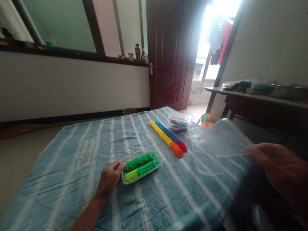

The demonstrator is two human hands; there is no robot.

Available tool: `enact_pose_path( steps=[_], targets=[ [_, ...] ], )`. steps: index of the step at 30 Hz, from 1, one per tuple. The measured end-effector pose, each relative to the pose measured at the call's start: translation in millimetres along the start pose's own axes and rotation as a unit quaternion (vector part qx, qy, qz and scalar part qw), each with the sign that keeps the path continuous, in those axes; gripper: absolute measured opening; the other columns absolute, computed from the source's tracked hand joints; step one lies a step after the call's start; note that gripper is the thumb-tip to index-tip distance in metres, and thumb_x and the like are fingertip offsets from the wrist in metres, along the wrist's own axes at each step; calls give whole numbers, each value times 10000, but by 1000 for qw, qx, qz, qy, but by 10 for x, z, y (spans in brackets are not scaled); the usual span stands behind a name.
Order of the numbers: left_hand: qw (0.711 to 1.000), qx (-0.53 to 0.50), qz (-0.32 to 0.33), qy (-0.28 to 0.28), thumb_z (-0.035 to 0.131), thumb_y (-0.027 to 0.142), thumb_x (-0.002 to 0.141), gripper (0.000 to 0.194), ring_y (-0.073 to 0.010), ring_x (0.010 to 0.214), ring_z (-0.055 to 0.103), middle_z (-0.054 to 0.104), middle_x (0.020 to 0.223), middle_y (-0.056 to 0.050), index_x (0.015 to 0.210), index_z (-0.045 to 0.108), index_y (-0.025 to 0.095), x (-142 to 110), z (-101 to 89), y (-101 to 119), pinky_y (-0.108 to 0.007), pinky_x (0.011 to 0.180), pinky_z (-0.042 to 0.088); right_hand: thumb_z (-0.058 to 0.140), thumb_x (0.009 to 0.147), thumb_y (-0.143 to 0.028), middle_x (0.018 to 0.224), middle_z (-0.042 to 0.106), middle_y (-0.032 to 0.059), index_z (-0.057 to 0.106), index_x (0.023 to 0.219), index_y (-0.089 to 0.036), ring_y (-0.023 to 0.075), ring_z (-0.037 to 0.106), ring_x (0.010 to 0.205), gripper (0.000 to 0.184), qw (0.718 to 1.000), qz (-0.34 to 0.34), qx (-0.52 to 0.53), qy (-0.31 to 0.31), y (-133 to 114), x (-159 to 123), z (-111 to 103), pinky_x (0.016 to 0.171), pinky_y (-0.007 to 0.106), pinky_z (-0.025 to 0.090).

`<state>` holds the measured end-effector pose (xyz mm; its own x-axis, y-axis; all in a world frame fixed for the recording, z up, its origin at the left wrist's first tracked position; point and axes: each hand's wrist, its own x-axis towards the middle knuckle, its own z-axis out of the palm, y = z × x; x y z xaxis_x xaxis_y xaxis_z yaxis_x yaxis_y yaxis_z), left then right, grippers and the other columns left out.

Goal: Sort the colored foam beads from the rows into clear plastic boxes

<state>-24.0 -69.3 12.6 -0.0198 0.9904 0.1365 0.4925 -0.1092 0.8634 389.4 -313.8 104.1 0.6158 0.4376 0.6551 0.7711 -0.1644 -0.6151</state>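
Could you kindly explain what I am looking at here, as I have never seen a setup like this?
Of course. There is no machine here: a person works with two bare hands. The single picture comes from a camera worn on the head, looking forward and down.

The surface is covered by a striped cloth. On it lie a yellow-and-orange rod, a blue, purple and red rod and some stacked clear boxes.

The left hand grips one end of a clear container with two green rods inside, one partly lime. The right hand, rather blurred, holds up what looks like a clear lid.
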Motion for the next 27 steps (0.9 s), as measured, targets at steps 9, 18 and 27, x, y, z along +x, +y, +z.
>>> enact_pose_path(
  steps=[9,18,27],
  targets=[
    [1000,-7,23,-12,537,543,719,372,-134,511,468,514,531,41,642,615,188,-62,40,-66,-232,498,389,684,810,-366,691,698,45,664,752,-181,180,658,613,195,897,89,407,-149,-683,-141,1023,582,311,560],
    [995,57,35,79,579,538,695,370,-206,704,584,671,789,-46,768,669,187,-65,-53,57,-312,731,474,706,838,-337,712,705,15,685,807,-197,156,662,645,145,878,10,414,-241,-1041,-571,1191,615,271,571],
    [988,-141,34,-46,675,550,734,493,-181,679,608,713,799,-51,997,723,136,-333,-21,541,-256,583,461,709,843,-357,764,695,37,671,772,-196,169,657,709,180,809,22,500,-308,-1321,-719,1142,647,278,561]
  ],
)
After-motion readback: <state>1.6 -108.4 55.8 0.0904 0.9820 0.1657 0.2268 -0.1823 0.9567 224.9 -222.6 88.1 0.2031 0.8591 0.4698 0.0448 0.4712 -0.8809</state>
